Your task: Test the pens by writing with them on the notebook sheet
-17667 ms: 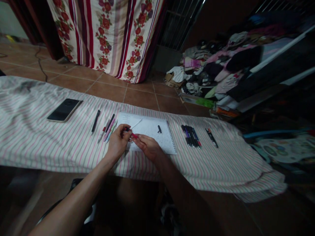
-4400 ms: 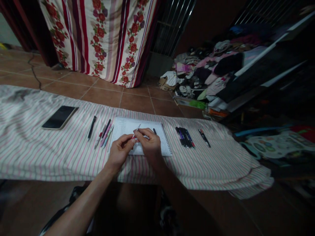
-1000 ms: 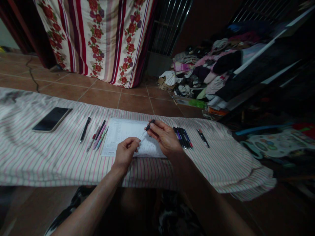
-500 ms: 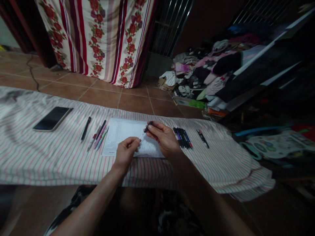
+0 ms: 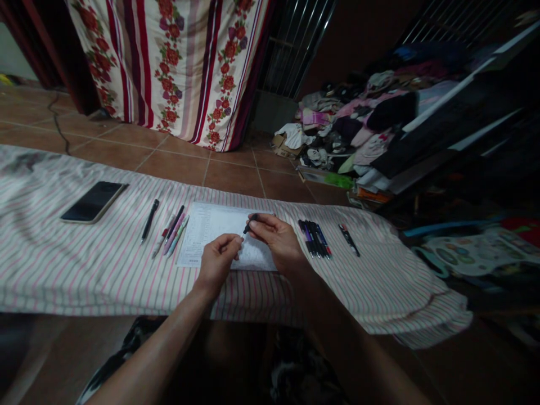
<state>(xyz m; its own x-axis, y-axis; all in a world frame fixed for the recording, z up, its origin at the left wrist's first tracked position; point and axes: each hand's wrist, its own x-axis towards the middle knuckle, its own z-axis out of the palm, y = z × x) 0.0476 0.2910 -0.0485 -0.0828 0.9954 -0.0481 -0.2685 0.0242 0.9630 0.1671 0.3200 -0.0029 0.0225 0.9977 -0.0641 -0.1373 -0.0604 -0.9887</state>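
I see, L to R: phone [image 5: 93, 201], blk pen [image 5: 149, 221], pen cluster [image 5: 171, 233] on striped surface [image 5: 105, 270]. L hand [image 5: 220, 257] pinches a thin rod [image 5: 242, 237], its lower end hidden by fingers. R hand [image 5: 278, 239] grips blk tube [image 5: 248, 224] over paper [image 5: 194, 239]; vs 0.5 s ago, tube's nearer L fingers, less rod showing. Paper's R edge mostly hidden. Pen row [image 5: 314, 239], then lone pen [image 5: 349, 240]; markings too dim.
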